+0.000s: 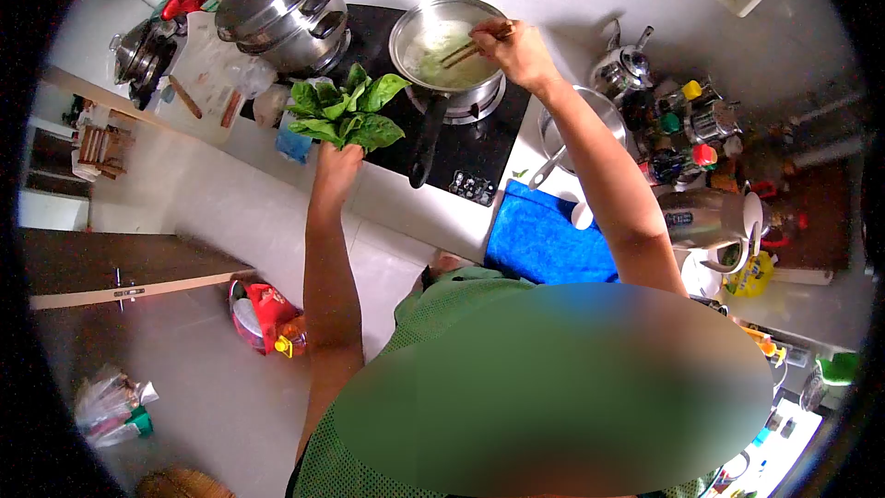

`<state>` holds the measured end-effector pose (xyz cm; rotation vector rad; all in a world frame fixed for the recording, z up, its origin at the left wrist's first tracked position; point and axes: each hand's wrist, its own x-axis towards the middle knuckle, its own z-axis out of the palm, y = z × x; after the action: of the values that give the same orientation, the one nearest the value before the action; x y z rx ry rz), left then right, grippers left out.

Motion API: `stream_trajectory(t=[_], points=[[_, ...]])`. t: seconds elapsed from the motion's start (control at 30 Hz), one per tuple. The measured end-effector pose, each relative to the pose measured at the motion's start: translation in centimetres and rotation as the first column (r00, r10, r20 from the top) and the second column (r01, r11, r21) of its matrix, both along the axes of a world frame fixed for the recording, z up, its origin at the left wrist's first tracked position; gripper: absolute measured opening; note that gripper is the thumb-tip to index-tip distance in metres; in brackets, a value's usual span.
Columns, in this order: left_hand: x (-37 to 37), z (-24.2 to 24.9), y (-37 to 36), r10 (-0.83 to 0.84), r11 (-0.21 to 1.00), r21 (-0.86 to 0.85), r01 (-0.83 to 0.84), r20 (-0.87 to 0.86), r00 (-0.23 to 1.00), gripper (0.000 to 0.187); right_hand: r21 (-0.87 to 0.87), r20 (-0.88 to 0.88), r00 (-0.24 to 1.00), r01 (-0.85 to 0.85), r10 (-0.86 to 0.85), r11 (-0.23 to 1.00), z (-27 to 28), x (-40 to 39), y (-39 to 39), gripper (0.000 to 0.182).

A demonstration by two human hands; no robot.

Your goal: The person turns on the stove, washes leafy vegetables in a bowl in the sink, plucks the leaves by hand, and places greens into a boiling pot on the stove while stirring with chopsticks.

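My left hand [341,159] is closed round the stems of a bunch of leafy greens [347,111], held up over the front edge of the stove. In my right hand [516,51] is a pair of chopsticks [464,54], their tips down in a saucepan [446,5]. Pale, light-green food [433,53] in liquid lies inside the pan. The pan sits on the right burner of the black cooktop [387,152], its black handle [427,143] pointing towards me. The greens are left of the pan, apart from it.
A lidded steel pot [281,23] stands on the left burner. Further left, a cutting board [198,60] bears a knife [184,97]. On the right are a metal bowl [608,115], a blue towel [544,240], a kettle [627,65], several bottles and an electric kettle [691,219].
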<state>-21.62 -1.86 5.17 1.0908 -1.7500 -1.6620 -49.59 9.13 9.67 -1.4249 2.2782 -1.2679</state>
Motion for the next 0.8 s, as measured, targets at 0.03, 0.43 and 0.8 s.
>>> stream_trajectory(t=[0.03, 0.43, 0.8], points=[[0.2, 0.1, 0.1, 0.005, 0.998, -0.062, 0.003, 0.125, 0.992, 0.007, -0.041, 0.040, 0.998, -0.039, 0.040, 0.998, 0.6, 0.2, 0.2, 0.023], [-0.6, 0.2, 1.9, 0.047, 0.992, 0.122, -0.037, -0.082, 0.995, 0.009, -0.051, 0.109, 0.993, -0.029, 0.034, 0.998, 4.8, -2.0, 7.7, 0.024], [0.8, 0.5, 1.6, 0.101, 0.991, 0.100, -0.094, -0.072, 0.992, 0.017, -0.291, -0.285, 0.934, 0.128, -0.214, 0.948, 8.8, 0.2, 11.2, 0.036]])
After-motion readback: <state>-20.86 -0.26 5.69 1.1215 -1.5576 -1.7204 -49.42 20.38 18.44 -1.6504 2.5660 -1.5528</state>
